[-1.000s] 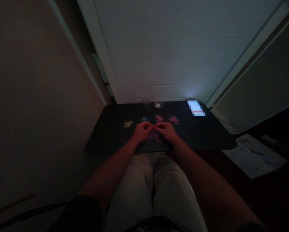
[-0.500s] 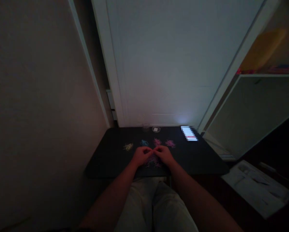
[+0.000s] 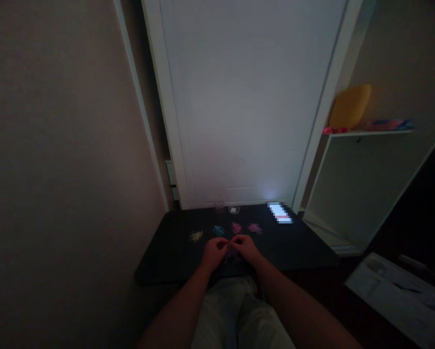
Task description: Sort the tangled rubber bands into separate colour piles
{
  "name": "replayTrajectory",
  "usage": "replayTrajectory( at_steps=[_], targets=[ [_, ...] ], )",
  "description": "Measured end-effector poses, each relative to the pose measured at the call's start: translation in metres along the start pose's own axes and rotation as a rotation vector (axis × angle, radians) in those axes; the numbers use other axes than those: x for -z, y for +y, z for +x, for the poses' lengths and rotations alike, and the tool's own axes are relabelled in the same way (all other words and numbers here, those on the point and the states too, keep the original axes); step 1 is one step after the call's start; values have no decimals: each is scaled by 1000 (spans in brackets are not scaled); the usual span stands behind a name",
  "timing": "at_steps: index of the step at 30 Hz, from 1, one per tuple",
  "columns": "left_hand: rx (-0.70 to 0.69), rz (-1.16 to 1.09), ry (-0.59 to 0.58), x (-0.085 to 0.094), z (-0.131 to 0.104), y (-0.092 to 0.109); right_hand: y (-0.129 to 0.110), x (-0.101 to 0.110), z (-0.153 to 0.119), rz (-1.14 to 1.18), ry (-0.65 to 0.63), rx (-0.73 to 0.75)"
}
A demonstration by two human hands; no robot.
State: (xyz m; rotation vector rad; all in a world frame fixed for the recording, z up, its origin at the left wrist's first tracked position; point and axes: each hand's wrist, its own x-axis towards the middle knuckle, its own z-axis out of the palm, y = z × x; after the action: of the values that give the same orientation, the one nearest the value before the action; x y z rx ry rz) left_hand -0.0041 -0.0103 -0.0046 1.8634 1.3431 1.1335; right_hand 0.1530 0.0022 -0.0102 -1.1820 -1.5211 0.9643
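Above the near part of a dark table (image 3: pixel 290 254), my left hand (image 3: pixel 215 251) and my right hand (image 3: pixel 243 246) meet at the fingertips. Both are pinched closed; whatever lies between the fingers is too small and dim to make out. Beneath and between them is a heap of thin purplish pieces (image 3: pixel 233 257), partly hidden by the hands. Beyond my fingers lie small piles of similar thin pieces: a yellowish pile (image 3: pixel 196 236), a blue pile (image 3: pixel 218 230), a red-pink pile (image 3: pixel 236 227) and a magenta pile (image 3: pixel 255 228).
At the table's back edge stand a clear container (image 3: pixel 219 207) and a round clear lid (image 3: pixel 233 210) with a white label. A lit phone (image 3: pixel 280 213) lies at the back right. A white door (image 3: pixel 246 106) rises behind; a shelf (image 3: pixel 370 133) is on the right.
The camera view has tilted and shifted, so the table sits lower and more of the shelf shows. Both hands stay together over the purplish heap, fingertips still meeting.
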Motion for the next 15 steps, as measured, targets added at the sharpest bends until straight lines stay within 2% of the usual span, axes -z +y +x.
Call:
replayTrajectory(
  at_steps=[9,15],
  targets=[
    [-111,144,21,0,1,1,-2,7,2,-95,38,-27],
    [-280,333,-10,0,-1,8,-4,8,3,-132,30,-31]
  ],
)
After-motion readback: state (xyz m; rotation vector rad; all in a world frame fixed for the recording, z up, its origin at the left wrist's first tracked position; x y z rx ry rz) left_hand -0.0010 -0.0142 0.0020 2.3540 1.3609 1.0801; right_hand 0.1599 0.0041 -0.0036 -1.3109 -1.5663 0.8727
